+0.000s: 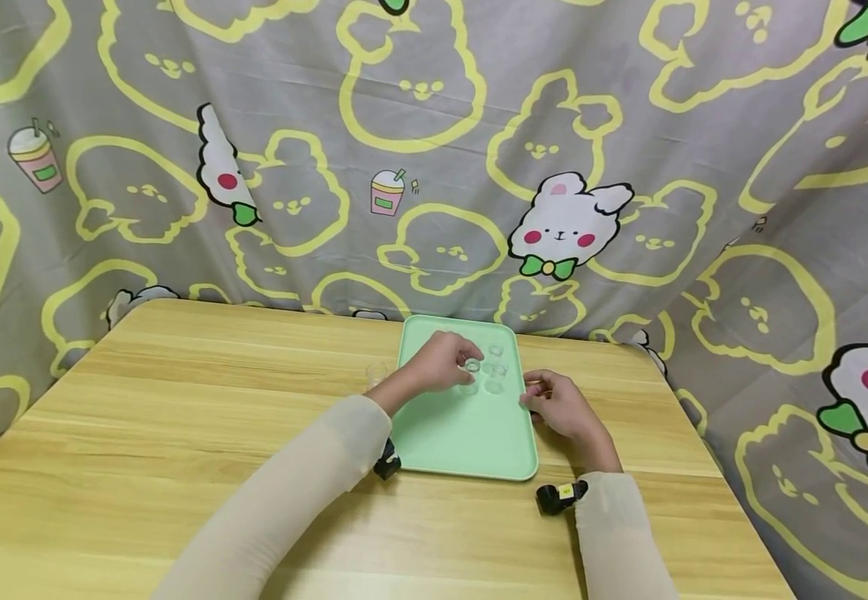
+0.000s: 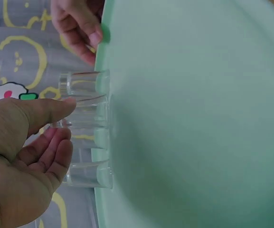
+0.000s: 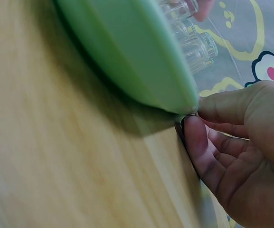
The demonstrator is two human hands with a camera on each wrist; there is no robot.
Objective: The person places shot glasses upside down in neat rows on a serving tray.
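Observation:
A light green tray [image 1: 464, 435] lies on the table with several small clear glasses, one of them a glass [image 1: 495, 351] toward its far right. Over the tray, my left hand [image 1: 437, 363] pinches a clear glass [image 2: 90, 114] near its rim between thumb and fingers. In the left wrist view, another glass [image 2: 91, 174] stands close beside the held one. My right hand [image 1: 563, 406] is at the tray's right side, its thumb and a finger pinching the edge, as the right wrist view shows.
One more clear glass [image 1: 377, 374] stands on the wooden table [image 1: 178, 417] left of the tray, partly behind the left forearm. A grey curtain [image 1: 291, 108] with yellow cartoon outlines hangs behind the table and along its right side.

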